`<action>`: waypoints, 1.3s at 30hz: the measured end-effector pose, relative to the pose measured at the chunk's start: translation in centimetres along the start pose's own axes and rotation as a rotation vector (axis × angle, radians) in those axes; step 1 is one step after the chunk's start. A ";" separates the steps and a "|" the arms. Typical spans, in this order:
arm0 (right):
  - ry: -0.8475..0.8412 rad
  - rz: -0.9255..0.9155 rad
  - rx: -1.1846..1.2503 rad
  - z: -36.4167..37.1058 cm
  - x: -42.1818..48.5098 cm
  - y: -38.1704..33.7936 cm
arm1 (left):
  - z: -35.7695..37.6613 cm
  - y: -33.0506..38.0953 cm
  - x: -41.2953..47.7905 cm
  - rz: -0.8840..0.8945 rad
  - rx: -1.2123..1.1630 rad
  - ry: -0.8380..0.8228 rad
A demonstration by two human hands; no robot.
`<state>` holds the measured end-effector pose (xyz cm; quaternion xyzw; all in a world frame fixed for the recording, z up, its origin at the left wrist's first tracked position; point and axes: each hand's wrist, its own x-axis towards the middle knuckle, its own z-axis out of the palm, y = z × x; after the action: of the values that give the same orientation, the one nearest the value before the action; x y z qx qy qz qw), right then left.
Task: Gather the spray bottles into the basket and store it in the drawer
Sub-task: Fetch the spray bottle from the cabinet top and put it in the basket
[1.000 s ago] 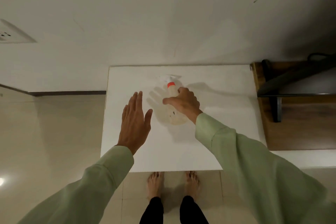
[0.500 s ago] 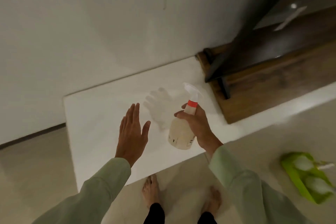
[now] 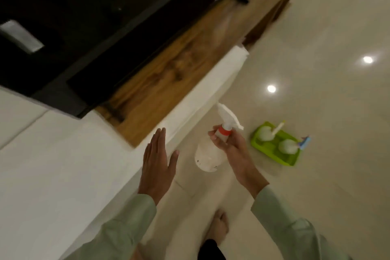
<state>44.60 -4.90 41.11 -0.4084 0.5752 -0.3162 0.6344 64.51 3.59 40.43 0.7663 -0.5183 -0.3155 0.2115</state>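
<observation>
My right hand grips a clear spray bottle by its neck, just under the red collar and white trigger head; the bottle hangs tilted above the floor. To the right, on the floor, sits a green basket with two other spray bottles lying in it, one with a blue head. My left hand is flat and empty, fingers apart, hovering over the edge of the white table.
A wooden cabinet top with a dark unit on it runs along the upper left. The glossy beige tiled floor spreads to the right with light reflections. My bare foot is on the tiles below.
The bottle has been lifted off the white table and carried right, over the floor. My view has swung right, bringing the green basket closer. My left hand stays open.
</observation>
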 end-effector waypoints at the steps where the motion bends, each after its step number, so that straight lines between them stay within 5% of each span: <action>1: 0.075 -0.016 -0.009 -2.4 0.2 0.1 | 1.4 1.9 0.7 0.023 0.006 -0.023; 5: 0.385 -0.030 0.026 -12.8 1.6 1.0 | 8.4 10.0 4.1 0.114 0.052 -0.134; 18: 0.795 0.127 -0.045 -28.7 8.4 9.7 | 25.2 21.2 14.7 0.299 0.177 -0.399; 39: 0.845 0.209 -0.325 -33.9 23.7 31.6 | 47.2 14.3 24.8 0.358 0.358 -0.589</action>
<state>12.21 -16.03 1.87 -0.2775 0.8634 -0.2951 0.3006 28.45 -24.64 9.55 0.5651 -0.7292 -0.3847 -0.0319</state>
